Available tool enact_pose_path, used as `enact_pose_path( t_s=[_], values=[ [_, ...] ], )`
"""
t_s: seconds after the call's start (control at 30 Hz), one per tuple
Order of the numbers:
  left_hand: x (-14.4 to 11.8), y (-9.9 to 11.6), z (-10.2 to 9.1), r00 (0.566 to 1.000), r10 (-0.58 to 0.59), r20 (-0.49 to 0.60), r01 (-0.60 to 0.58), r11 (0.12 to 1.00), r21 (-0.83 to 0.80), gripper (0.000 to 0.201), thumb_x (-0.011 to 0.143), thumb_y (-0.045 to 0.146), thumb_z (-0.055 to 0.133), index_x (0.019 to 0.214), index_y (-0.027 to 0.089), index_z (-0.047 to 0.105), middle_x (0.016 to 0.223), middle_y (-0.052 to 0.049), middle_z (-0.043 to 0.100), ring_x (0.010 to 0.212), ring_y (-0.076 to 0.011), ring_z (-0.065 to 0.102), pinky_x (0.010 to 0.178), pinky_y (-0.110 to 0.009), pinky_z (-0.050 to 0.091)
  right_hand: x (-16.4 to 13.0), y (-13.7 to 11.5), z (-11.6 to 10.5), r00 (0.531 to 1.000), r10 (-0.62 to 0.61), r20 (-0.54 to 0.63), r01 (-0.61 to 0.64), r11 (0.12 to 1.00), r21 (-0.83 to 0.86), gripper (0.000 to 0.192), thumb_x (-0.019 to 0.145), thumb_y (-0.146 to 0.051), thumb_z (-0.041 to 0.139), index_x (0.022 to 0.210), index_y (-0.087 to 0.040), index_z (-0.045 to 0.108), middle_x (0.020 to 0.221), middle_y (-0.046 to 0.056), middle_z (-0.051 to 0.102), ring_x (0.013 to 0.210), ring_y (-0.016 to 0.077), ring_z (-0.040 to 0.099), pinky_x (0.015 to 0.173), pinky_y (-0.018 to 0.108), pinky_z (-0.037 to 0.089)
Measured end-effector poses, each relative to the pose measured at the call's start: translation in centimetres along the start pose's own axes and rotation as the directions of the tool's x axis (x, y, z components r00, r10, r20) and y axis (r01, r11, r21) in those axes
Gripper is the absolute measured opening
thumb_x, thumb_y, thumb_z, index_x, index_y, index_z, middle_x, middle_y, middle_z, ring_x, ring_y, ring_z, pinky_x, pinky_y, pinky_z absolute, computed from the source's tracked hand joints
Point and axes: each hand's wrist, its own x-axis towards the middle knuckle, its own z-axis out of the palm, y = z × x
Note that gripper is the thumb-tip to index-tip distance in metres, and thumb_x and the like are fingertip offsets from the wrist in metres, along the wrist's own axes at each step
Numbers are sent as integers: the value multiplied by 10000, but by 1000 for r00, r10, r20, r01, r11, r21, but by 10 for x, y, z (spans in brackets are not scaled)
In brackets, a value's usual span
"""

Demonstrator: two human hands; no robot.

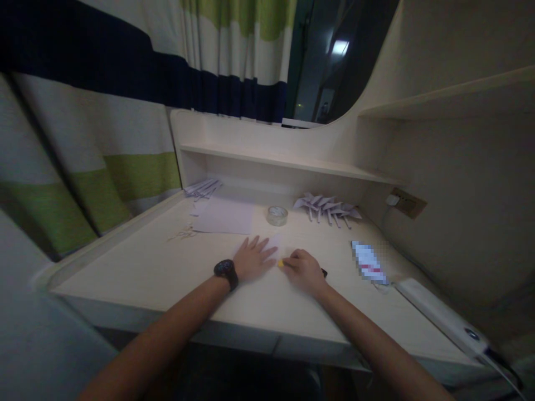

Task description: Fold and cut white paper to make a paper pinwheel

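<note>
Head view, nearest first: two bare forearms reach across a smooth, pale wooden desk [137, 273], the left wrist wearing a dark round watch [226, 270]. Left hand [252, 258] lies flat, fingers spread, pressing a small pale sheet of paper [273, 243]. Right hand [303, 269] is curled, fingers pressed together around a slim tool with a yellow tip [280, 263] touching the paper's edge; its dark end shows behind the hand. To the right lies a long white power strip [443, 317]. Farther back sit a flat lilac sheet [225, 216], a clear roll of tape [277, 215] and a row of folded paper pinwheels [328, 207]. A striped curtain [125, 133] hangs behind.
</note>
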Motion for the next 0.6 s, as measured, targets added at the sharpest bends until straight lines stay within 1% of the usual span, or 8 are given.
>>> enact_pose_path(
  t_s=[0.13, 0.27, 0.37, 0.5, 0.6],
  values=[
    [-1, -2, 3, 1000, -7, 27, 8, 1000, -16, 512, 908, 571, 266, 1358, 363, 394, 1465, -29, 336, 1335, -340, 264, 1044, -577, 168, 1, 2, 0, 1000, -28, -10, 28, 999, 19, 224, 861, -370, 540, 890, -243, 721, 787, 52, 568, 784, 179, 519, 700, 289, 379],
    [-1, -5, 5, 999, 16, 30, -15, 1000, -24, 517, 910, 572, 256, 1363, 361, 388, 1468, -39, 328, 1339, -343, 255, 1046, -582, 153, 1, 6, 1, 999, -37, -17, 38, 999, 34, 224, 847, -383, 554, 900, -251, 727, 757, 47, 544, 764, 177, 512, 668, 283, 373],
    [-1, -5, 4, 999, 33, 33, -32, 999, -24, 521, 912, 571, 241, 1366, 359, 385, 1469, -45, 325, 1341, -349, 248, 1044, -585, 147, 1, 9, 3, 999, -45, -17, 45, 998, 39, 216, 838, -377, 567, 902, -250, 730, 740, 42, 528, 752, 173, 505, 660, 281, 365],
    [-1, -4, 2, 999, 28, 41, -27, 999, -27, 520, 910, 573, 241, 1366, 365, 381, 1472, -41, 318, 1343, -350, 245, 1042, -585, 153, 2, 10, 3, 999, -50, -18, 51, 998, 45, 221, 834, -382, 573, 905, -247, 732, 737, 39, 521, 742, 169, 498, 654, 279, 358],
    [-2, -2, 1, 998, 29, 51, -27, 999, -23, 531, 913, 572, 224, 1369, 352, 382, 1472, -56, 314, 1341, -356, 245, 1038, -593, 151, 4, 10, 1, 998, -68, -17, 69, 996, 51, 229, 838, -387, 565, 892, -241, 732, 738, 38, 523, 745, 168, 497, 656, 279, 357]
  ],
)
